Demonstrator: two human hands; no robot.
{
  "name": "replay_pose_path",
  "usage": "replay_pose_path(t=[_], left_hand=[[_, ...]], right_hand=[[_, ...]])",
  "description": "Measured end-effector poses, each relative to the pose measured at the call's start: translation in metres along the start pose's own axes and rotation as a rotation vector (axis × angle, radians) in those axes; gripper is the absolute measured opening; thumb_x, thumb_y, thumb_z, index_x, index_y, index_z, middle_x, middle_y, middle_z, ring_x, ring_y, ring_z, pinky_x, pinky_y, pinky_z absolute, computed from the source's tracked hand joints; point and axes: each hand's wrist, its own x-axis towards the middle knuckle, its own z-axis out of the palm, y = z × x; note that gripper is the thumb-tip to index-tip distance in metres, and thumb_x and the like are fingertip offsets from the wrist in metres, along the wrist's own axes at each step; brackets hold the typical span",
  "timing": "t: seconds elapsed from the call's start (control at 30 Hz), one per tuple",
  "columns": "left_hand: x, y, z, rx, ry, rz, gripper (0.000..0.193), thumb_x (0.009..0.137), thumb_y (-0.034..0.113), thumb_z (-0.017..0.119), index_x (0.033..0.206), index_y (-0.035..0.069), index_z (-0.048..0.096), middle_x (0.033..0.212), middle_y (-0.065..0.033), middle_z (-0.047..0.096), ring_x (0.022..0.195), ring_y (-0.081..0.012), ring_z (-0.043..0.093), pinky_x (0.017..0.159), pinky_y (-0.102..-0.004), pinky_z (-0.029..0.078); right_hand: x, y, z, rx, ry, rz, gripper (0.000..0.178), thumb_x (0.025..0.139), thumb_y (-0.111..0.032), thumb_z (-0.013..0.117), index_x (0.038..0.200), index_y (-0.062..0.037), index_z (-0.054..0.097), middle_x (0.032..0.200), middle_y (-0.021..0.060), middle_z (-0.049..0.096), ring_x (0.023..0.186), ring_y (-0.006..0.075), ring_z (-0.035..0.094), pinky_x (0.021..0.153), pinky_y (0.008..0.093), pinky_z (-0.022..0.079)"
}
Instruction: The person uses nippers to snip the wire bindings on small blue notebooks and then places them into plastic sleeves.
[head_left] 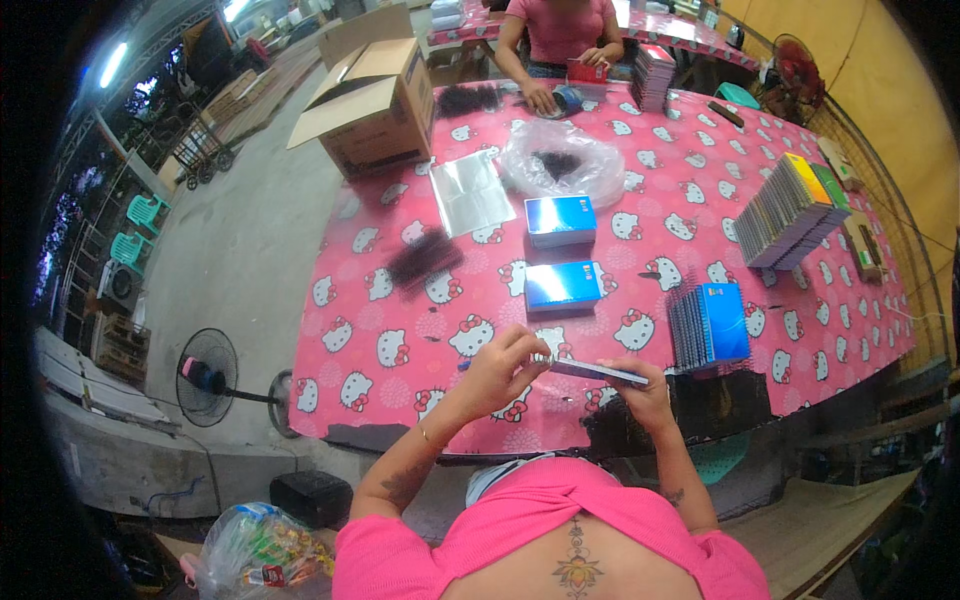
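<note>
A thin notebook (590,370), seen nearly edge-on, is held level between my hands above the near edge of the table. My right hand (642,395) grips its right end, thumb on top. At its left end my left hand (508,370) has fingers pinched together by the edge; a small blue tip pokes out left of that hand, too hidden to name. Beyond the hands lie two stacks of blue notebooks, a nearer stack (562,287) and a farther stack (560,220). To the right stands a row of blue spiral notebooks (722,322).
A pink patterned cloth covers the table (480,400). On it are dark wiry bundles (425,258), a clear plastic bag (610,160), plastic sleeves (472,192), a carton (375,110) and a tall notebook stack (790,215). Across sits another person (565,35). A fan (207,375) stands left.
</note>
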Motion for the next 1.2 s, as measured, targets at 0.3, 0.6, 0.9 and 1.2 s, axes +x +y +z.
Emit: replay_pose_path(t=[0.3,0.6,0.9,1.2], left_hand=[[0.011,0.024,-0.013,0.251,-0.023,0.270,0.024,0.093,0.021,0.069,0.114,0.010,0.067,0.103,-0.0120,0.064,0.087,-0.0295,0.066,0.070,-0.0387,0.052],[0.024,0.046,-0.025,0.309,-0.105,0.166,0.021,0.093,0.024,0.069,0.108,0.009,0.066,0.101,-0.0108,0.064,0.083,-0.0296,0.065,0.069,-0.0404,0.051],[0.031,0.037,-0.007,0.574,0.042,0.343,0.020,0.091,0.026,0.069,0.098,0.007,0.064,0.086,-0.0086,0.059,0.082,-0.0291,0.060,0.073,-0.0397,0.045],[0.010,0.031,0.034,0.995,0.258,0.352,0.082,0.094,0.063,0.046,0.148,0.001,0.039,0.152,-0.0195,0.036,0.139,-0.0387,0.036,0.116,-0.0620,0.013]], right_hand=[[-0.002,-0.021,0.002,0.018,0.016,0.062,0.025,0.088,0.006,0.070,0.112,-0.0004,0.069,0.099,0.0036,0.071,0.092,0.0102,0.065,0.081,0.0257,0.053],[-0.003,-0.042,0.005,-0.081,0.045,0.074,0.024,0.087,0.006,0.071,0.110,-0.0002,0.069,0.097,0.0036,0.070,0.091,0.0109,0.065,0.081,0.0277,0.054],[-0.003,-0.063,0.013,-0.163,0.120,0.090,0.023,0.088,0.004,0.071,0.110,-0.0001,0.070,0.095,0.0020,0.071,0.087,0.0081,0.063,0.078,0.0252,0.052],[-0.002,-0.093,0.035,0.036,0.269,0.099,0.024,0.088,-0.001,0.072,0.112,0.0001,0.070,0.088,-0.0013,0.068,0.079,0.0059,0.059,0.066,0.0246,0.048]])
